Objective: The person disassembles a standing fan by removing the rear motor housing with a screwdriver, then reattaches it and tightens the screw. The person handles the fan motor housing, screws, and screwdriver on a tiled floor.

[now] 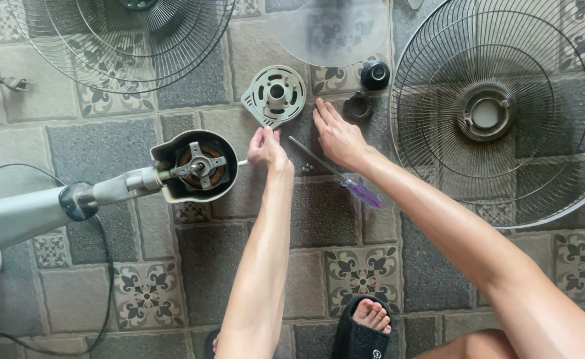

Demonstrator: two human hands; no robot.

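My view: two bare forearms, no sleeves; left hand (266, 149), right hand (337, 135); black slide sandal (361, 339) on one foot.

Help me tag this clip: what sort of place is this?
Probably a home floor used as a repair spot: patterned floor tiles, a dismantled fan with its motor housing open, a wire grille laid flat, and a screwdriver beside the right hand.

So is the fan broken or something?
It lies in pieces on the tiled floor: the open grey motor housing shows copper windings, both round wire guards are off, and the pale round cover plate lies loose. Nothing looks cracked.
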